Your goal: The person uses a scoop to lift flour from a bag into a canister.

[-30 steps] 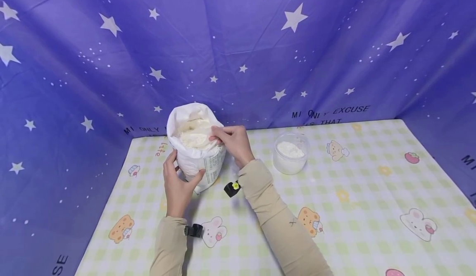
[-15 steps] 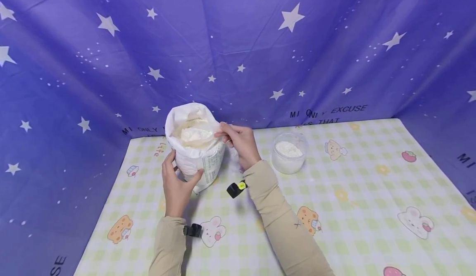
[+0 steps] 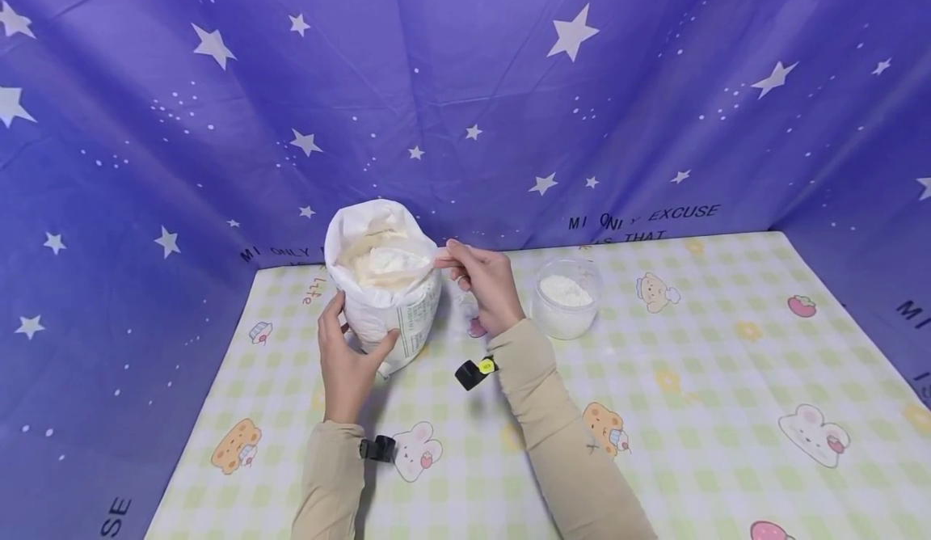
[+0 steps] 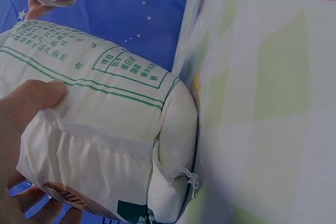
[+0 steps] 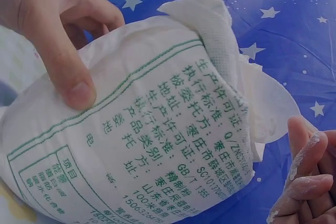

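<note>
A white cloth bag (image 3: 378, 326) of white powder stands open at the back left; green print covers its side in the right wrist view (image 5: 136, 129). My left hand (image 3: 349, 366) grips the bag's lower left side, thumb on the front, as the left wrist view also has it (image 4: 26, 114). With thumb and fingers my right hand (image 3: 487, 281) pinches the end of a pale, translucent scoop (image 3: 425, 259) at the bag's right rim. White powder lies heaped in the scoop, inside the bag mouth. Powder coats the right fingers (image 5: 307, 156).
Right of the right hand, a clear round tub (image 3: 567, 318) holds white powder. The table has a green checked cloth (image 3: 713, 443) with cartoon prints. A blue curtain (image 3: 480, 63) with white stars hangs behind and at both sides.
My right hand has shifted to the right, drawing the scoop toward the bag's right rim, and the powder heaped in it has come into clearer view. My left hand keeps its grip.
</note>
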Tool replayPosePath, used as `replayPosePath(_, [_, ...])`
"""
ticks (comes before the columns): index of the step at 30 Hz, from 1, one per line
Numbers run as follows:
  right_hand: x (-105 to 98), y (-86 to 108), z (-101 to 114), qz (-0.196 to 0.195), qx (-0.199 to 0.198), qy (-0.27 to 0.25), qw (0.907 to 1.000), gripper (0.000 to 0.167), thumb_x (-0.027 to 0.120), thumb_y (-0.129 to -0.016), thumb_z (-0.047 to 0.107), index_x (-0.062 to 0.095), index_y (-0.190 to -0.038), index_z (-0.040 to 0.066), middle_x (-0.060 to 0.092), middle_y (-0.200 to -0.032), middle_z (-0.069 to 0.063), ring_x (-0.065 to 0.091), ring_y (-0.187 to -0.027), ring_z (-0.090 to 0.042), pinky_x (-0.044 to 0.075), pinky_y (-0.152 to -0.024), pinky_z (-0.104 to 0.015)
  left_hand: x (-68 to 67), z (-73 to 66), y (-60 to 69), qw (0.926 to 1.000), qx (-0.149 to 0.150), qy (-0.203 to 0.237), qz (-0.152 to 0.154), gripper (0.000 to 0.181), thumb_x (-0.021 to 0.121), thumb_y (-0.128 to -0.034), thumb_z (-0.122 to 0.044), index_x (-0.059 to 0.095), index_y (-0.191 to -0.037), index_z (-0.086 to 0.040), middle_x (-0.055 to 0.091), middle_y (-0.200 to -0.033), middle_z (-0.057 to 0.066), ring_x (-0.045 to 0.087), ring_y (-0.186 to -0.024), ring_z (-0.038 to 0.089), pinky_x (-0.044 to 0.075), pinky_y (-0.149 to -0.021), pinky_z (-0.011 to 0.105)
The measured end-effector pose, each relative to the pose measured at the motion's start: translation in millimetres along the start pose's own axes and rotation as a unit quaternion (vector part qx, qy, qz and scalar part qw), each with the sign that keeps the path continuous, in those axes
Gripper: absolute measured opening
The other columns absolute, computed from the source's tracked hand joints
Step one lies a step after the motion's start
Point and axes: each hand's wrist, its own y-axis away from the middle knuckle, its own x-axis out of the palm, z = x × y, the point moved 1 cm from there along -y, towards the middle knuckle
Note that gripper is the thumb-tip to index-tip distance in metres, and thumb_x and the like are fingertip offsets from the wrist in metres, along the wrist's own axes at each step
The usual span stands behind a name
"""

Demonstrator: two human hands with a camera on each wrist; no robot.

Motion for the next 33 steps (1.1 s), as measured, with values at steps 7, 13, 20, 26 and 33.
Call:
replayPosePath(7, [-7, 5.4, 2, -0.003, 0.014, -0.035, 0.9993, 0.022, 0.070, -0.094, 0.026, 0.077, -0.092, 0.006, 0.075, -0.081, -0.003, 0.053, -0.064, -0.008, 0.035, -0.050, -0.014, -1.0, -0.1, 0.3, 1.0000, -0.007, -0.002, 0.004, 0.093, 0.087, -0.0752, -0.021, 0.034, -0.150, -0.007, 0.040, -0.147, 0.013, 0.039, -0.135, 0.027, 0.042, -0.108, 0.042])
replayPosePath(13, [-17, 10.4, 7, 0.009, 0.011, -0.064, 0.9978, 0.021, 0.069, -0.094, 0.027, 0.077, -0.092, 0.008, 0.075, -0.083, -0.003, 0.054, -0.066, -0.007, 0.036, -0.051, -0.014, -1.2, -0.9, 0.4, 1.0000, -0.006, 0.000, 0.004, 0.092, 0.086, -0.0755, -0.020, 0.033, -0.150, -0.007, 0.040, -0.148, 0.012, 0.039, -0.136, 0.027, 0.042, -0.109, 0.043])
replayPosePath(20, [-31, 13.7, 11, 0.008, 0.009, -0.085, 0.9963, 0.021, 0.067, -0.096, 0.026, 0.077, -0.088, 0.010, 0.074, -0.083, -0.003, 0.053, -0.067, -0.007, 0.038, -0.053, -0.013, -0.6, -1.5, 0.5, 0.9999, -0.012, -0.003, 0.004, 0.093, 0.087, -0.0753, -0.020, 0.033, -0.150, -0.007, 0.039, -0.149, 0.012, 0.038, -0.136, 0.027, 0.042, -0.110, 0.043])
replayPosePath(26, [-42, 18.6, 9, -0.014, 0.011, -0.104, 0.9944, 0.022, 0.067, -0.096, 0.026, 0.076, -0.089, 0.007, 0.073, -0.084, -0.004, 0.054, -0.069, -0.009, 0.040, -0.056, -0.014, 1.1, -0.4, 0.9, 0.9999, -0.015, -0.005, 0.007, 0.093, 0.086, -0.0758, -0.020, 0.033, -0.150, -0.007, 0.038, -0.149, 0.012, 0.038, -0.137, 0.026, 0.042, -0.110, 0.041])
replayPosePath(33, [-49, 21.7, 10, -0.022, 0.008, -0.115, 0.9931, 0.021, 0.066, -0.097, 0.025, 0.077, -0.086, 0.010, 0.072, -0.083, -0.002, 0.054, -0.071, -0.009, 0.043, -0.059, -0.014, 0.7, 0.5, 0.9, 1.0000, -0.003, -0.003, -0.001, 0.092, 0.087, -0.0744, -0.019, 0.034, -0.149, -0.005, 0.039, -0.149, 0.013, 0.039, -0.136, 0.027, 0.043, -0.109, 0.041])
